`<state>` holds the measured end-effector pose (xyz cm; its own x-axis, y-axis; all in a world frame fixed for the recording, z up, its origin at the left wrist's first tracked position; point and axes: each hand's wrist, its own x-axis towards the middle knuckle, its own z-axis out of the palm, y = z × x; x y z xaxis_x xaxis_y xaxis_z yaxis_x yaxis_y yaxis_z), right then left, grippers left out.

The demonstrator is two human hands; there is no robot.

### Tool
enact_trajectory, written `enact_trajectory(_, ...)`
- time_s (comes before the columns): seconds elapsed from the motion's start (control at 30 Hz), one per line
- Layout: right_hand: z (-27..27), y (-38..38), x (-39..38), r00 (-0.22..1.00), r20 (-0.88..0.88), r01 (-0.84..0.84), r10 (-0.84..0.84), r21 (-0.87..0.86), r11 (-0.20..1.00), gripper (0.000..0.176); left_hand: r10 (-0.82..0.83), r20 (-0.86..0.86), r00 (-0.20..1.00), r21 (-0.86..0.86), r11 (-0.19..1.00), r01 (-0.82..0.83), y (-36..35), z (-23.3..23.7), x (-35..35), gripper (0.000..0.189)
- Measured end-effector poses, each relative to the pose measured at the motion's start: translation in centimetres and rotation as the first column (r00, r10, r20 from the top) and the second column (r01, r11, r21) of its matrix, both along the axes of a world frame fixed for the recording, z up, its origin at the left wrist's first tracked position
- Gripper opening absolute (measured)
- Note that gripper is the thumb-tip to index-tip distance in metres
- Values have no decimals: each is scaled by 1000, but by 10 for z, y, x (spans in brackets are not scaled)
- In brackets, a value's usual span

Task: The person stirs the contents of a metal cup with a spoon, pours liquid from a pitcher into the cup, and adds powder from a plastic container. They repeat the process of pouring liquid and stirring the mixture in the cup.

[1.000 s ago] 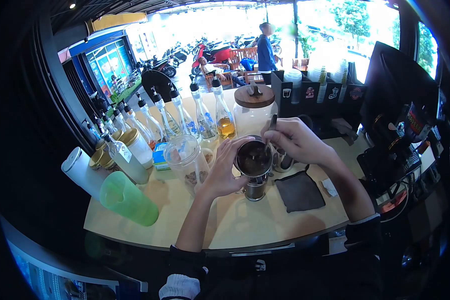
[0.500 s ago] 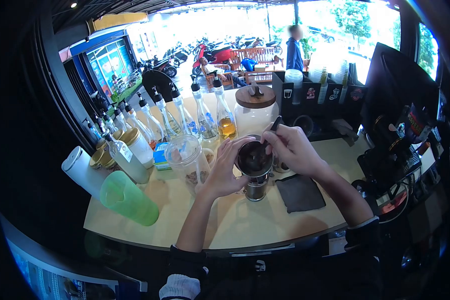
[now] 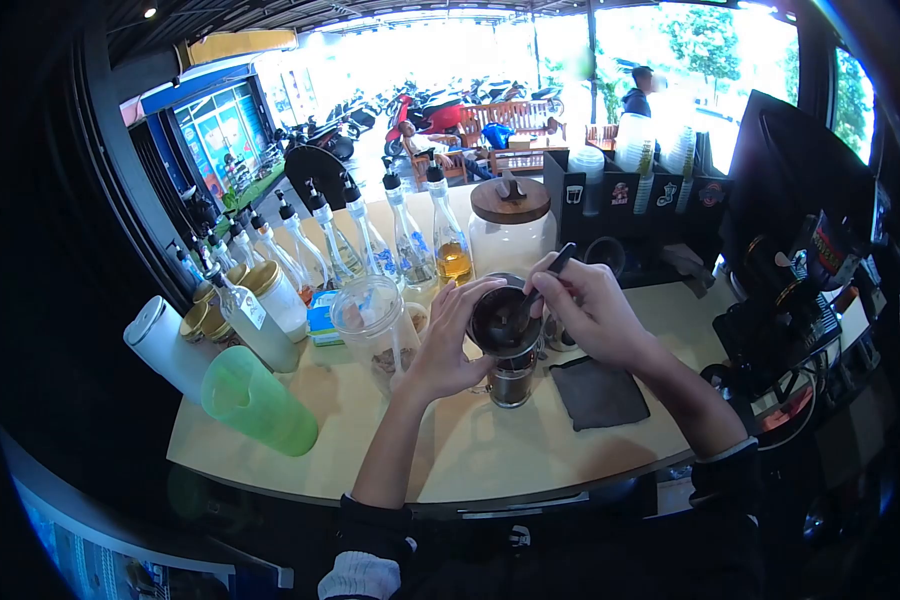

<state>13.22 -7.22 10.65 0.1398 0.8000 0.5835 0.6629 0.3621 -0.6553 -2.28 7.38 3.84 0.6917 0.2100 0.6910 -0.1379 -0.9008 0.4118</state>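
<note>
My left hand [image 3: 444, 345] curls around the left side of a dark, round metal cup [image 3: 497, 322], tilted so its mouth faces me. My right hand [image 3: 600, 310] pinches the black handle of a spoon [image 3: 563, 257], whose lower end is down inside the cup. What lies in the cup is dark and hard to make out. Just below it stands a small shiny glass mug [image 3: 511, 388] with dark contents. A folded grey cloth [image 3: 598, 393] lies right of the mug. Left of my left hand is a clear plastic jar [image 3: 365, 315] with brownish contents at its bottom.
Pump-top syrup bottles [image 3: 410, 235] line the counter's back edge, beside a large wooden-lidded jar [image 3: 512, 240]. A green tumbler [image 3: 260, 405] stands front left. A black cup holder [image 3: 595, 200] is back right. People and parked motorbikes are outside.
My right hand and the spoon have shifted slightly, with the handle now leaning more to the right. The cup sits a touch lower. A person outside has walked rightward.
</note>
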Motion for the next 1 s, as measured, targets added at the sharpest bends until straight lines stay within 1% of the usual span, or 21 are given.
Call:
enact_trajectory(0.03,0,-2,-3,1000,-7,2,-2,32,999,21,3,0,1000,-1,1000,-3,0,0,0,82)
enact_trajectory(0.13,-4,-4,-5,999,22,-27,26,41,999,21,-10,-4,1000,-24,1000,10,1,-1,-1,81)
enact_trajectory(0.17,-5,-4,-3,999,22,-26,25,40,999,21,-16,-9,1000,-4,1000,16,2,-1,0,81)
enact_trajectory(0.23,-6,-1,1,997,69,-37,40,-33,999,20,-26,-13,1000,17,1000,26,2,-2,1,81)
enact_trajectory(0.27,-6,-1,3,997,71,-37,39,-30,999,20,-26,-3,1000,5,1000,26,2,-3,1,81)
enact_trajectory(0.33,-5,-1,8,988,-94,-131,123,-81,988,19,-22,10,1000,-7,1000,22,2,-4,2,81)
enact_trajectory(0.37,-4,1,12,988,-93,-133,125,-80,988,19,-28,12,1000,-11,1000,28,2,-4,2,81)
enact_trajectory(0.43,-3,6,19,987,-28,-161,160,-60,985,21,-37,10,999,-14,999,37,3,-4,1,81)
enact_trajectory(0.47,1,7,22,987,-29,-158,157,-58,986,21,-37,3,999,-13,999,37,3,-5,2,81)
enact_trajectory(0.53,8,7,25,988,73,-130,132,-40,991,20,-40,-4,999,-11,999,40,3,-5,2,81)
enact_trajectory(0.57,7,7,24,989,73,-129,132,-40,991,20,-40,-6,999,-45,998,40,2,-4,2,81)
enact_trajectory(0.6,6,8,21,980,60,-188,189,-23,982,19,-39,-8,999,-79,996,38,1,-4,1,82)
enact_trajectory(0.63,5,9,20,968,48,-247,247,-6,969,18,-38,-8,999,-79,996,37,1,-4,1,82)
enact_trajectory(0.67,5,9,20,968,47,-248,248,-5,969,18,-40,-6,999,-92,995,39,1,-4,0,82)
enact_trajectory(0.73,6,8,21,967,88,-231,238,-85,969,18,-41,-4,999,-103,994,41,1,-4,0,81)
enact_trajectory(0.8,7,10,25,973,56,-221,224,-63,973,18,-30,0,1000,-146,989,30,1,-4,-1,81)
enact_trajectory(0.83,8,11,26,978,22,-209,210,-43,977,18,-28,2,1000,-147,989,28,2,-5,-1,81)
enact_trajectory(0.9,6,11,21,976,8,-216,216,-41,976,19,-50,0,999,-161,986,49,3,-6,-1,80)
enact_trajectory(0.97,3,13,21,956,93,-272,279,-77,959,19,-51,-6,999,-151,987,49,3,-6,0,80)
enact_trajectory(1.0,3,14,24,971,88,-216,221,-60,975,20,-51,-14,999,-141,989,48,4,-6,1,79)
